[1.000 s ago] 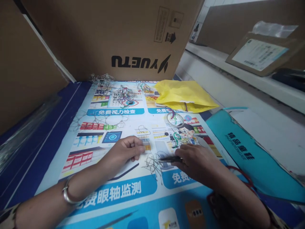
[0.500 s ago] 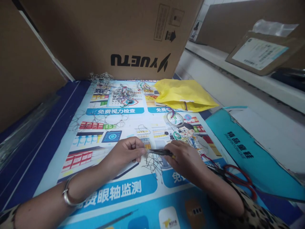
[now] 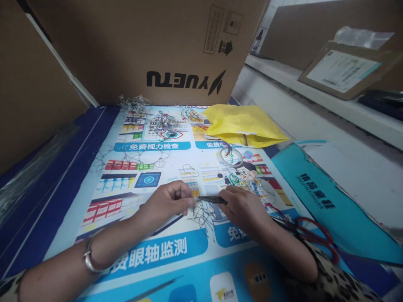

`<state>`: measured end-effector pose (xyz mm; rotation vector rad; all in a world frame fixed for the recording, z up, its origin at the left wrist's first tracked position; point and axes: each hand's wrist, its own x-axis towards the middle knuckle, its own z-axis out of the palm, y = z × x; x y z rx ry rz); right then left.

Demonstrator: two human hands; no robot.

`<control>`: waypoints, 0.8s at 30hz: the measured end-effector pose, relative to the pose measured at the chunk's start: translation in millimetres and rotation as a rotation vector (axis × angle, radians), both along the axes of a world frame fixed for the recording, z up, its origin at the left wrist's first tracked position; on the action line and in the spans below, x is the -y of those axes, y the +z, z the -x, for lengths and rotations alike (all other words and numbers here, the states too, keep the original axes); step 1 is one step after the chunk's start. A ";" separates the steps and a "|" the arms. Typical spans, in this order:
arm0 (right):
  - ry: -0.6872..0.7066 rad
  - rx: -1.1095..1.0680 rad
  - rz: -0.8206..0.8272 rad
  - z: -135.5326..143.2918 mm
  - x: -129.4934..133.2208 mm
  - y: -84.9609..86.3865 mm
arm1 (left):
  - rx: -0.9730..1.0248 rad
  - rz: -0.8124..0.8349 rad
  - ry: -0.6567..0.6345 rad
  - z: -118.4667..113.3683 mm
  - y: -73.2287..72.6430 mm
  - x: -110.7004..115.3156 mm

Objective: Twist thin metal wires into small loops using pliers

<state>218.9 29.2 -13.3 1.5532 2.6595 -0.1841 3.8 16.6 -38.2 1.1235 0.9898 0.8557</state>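
Observation:
My right hand (image 3: pixel 244 205) is closed around a pair of dark-jawed pliers (image 3: pixel 209 199), whose tip points left. At that tip, the thumb and forefinger of my left hand (image 3: pixel 171 199) are pinched together. Whatever lies between them is too small to make out. Just below the pliers, a loose bunch of thin wire pieces (image 3: pixel 203 216) rests on the printed sheet (image 3: pixel 192 157). A single curled wire (image 3: pixel 189 168) lies beyond my left fingertips. To the right of my right hand are red-handled scissors (image 3: pixel 315 235), partly hidden by my forearm.
Tangled wires (image 3: pixel 163 121) lie farther back, near a yellow bag (image 3: pixel 245 123). A clear ring-shaped roll (image 3: pixel 231 156) sits in front of the bag. A big cardboard box (image 3: pixel 132 46) walls off the back. At the right are a turquoise box piece (image 3: pixel 333 201) and a white ledge (image 3: pixel 280 79).
Both hands stay nearly in place. The pliers and my right hand have shifted very slightly, with the tip still at my left fingertips.

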 end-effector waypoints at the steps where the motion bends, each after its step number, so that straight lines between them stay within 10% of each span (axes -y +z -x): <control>1: 0.005 0.017 -0.011 0.1 0.0 -0.3 | -0.027 -0.022 -0.002 -0.4 0.0 0.4; 14: 0.123 0.138 -0.315 3.9 9.4 -1.0 | -0.775 -0.930 -0.019 7.1 -2.6 5.4; 24: -0.067 -0.189 0.014 6.4 6.0 4.6 | -0.556 -0.598 0.217 4.1 2.3 2.7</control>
